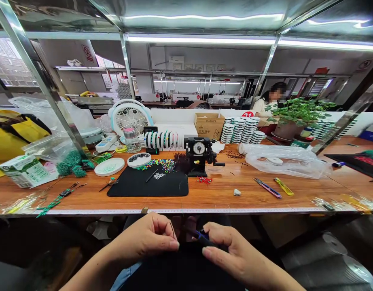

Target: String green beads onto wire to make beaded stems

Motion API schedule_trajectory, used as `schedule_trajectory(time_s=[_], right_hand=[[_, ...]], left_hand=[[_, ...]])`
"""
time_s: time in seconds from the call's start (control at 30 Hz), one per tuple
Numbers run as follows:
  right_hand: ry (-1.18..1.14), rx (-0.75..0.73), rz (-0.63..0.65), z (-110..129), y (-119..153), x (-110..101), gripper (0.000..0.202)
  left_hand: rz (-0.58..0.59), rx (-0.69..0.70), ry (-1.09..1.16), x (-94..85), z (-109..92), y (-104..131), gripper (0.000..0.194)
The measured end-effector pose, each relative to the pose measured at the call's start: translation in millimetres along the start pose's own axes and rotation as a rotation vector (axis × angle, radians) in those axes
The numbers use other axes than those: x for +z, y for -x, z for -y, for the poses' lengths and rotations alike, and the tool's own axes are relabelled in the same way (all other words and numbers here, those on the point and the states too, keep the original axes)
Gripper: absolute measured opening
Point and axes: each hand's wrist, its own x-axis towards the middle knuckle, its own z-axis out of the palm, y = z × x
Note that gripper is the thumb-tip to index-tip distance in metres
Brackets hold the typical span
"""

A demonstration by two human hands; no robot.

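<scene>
Below the front edge of the table, over my lap, both hands are in view. My left hand (154, 233) is closed in a pinch on a thin dark cord (172, 230), and a short length of it shows above the fingertips. Facing it, my right hand (230, 247) is wrapped around a small dark tool with blue on it (201, 236). The tool's tip points toward my left hand, with a gap between them. Its exact kind is hard to make out against the dark clothing.
A black mat (148, 188) holds colored beads (164, 165). Behind it stand a hand-cranked machine (199, 155) and thread spools (165, 140). Snips (267, 188) and a yellow cutter (283, 186) lie at right. A person (273, 103) sits beyond the potted plant (295, 115).
</scene>
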Motion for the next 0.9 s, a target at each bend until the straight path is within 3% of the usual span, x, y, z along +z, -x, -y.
schedule_trajectory(time_s=[0.1, 0.4, 0.63, 0.73, 0.83, 0.9], right_hand=[[0.004, -0.044, 0.102, -3, -5, 4, 0.027], [0.057, -0.062, 0.101, -5, -6, 10, 0.028], [-0.221, -0.029, -0.123, -19, -10, 24, 0.038], [-0.300, 0.007, -0.154, -19, -7, 27, 0.039], [-0.277, -0.016, -0.154, -23, -1, 15, 0.035], [-0.078, -0.049, -0.292, -30, 6, -11, 0.033]], left_hand=[[0.027, -0.051, 0.063, 7.5, 0, -1, 0.027], [0.085, -0.082, 0.132, 9.7, 0, -10, 0.030], [-0.098, 0.056, 0.128, 16.9, 7, -11, 0.032], [-0.135, 0.061, 0.069, 20.1, 12, -16, 0.036], [-0.049, 0.024, -0.006, 16.7, 20, -26, 0.039], [0.063, 0.022, -0.058, 11.7, 25, -35, 0.041]])
